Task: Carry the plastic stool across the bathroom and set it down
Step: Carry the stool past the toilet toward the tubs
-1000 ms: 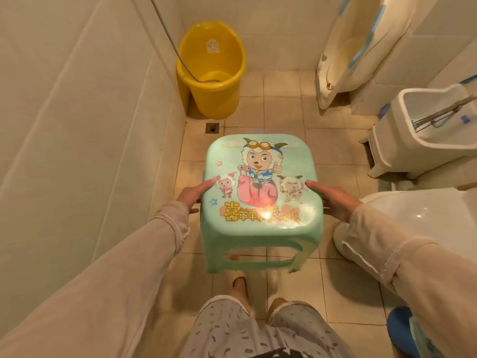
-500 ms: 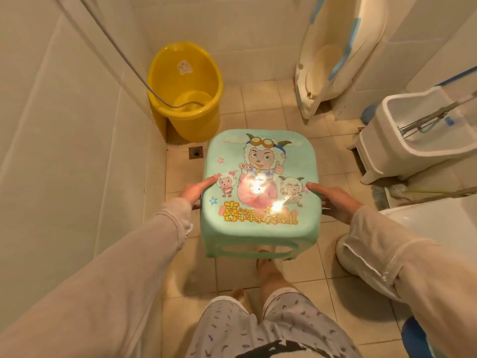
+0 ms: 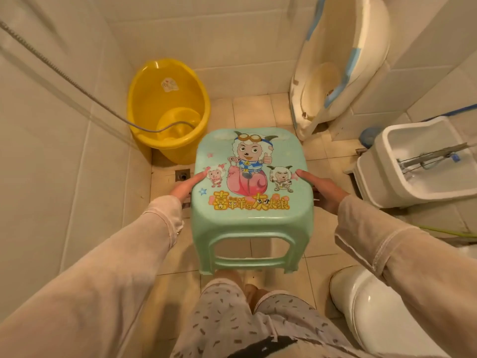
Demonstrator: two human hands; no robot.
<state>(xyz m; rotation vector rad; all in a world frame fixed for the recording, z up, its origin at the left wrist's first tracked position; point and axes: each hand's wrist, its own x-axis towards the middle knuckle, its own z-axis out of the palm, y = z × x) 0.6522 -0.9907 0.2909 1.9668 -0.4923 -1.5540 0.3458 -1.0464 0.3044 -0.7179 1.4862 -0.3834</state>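
The plastic stool (image 3: 251, 218) is pale green with a cartoon sheep picture and coloured lettering on its seat. It hangs upright in the air in front of me, above the tiled floor and my feet. My left hand (image 3: 187, 186) grips its left edge, thumb on the seat. My right hand (image 3: 321, 188) grips the right edge the same way. Both arms wear pale long sleeves.
A yellow tub (image 3: 167, 109) with a hose in it stands in the far left corner, next to a floor drain (image 3: 182, 174). A baby bath (image 3: 340, 60) leans on the far right wall. A white cistern (image 3: 413, 164) and toilet bowl (image 3: 374, 313) stand at right.
I have stepped forward with the stool: the yellow tub, drain and cistern now lie nearer and lower in view. Both hands keep the same hold on the stool's edges.
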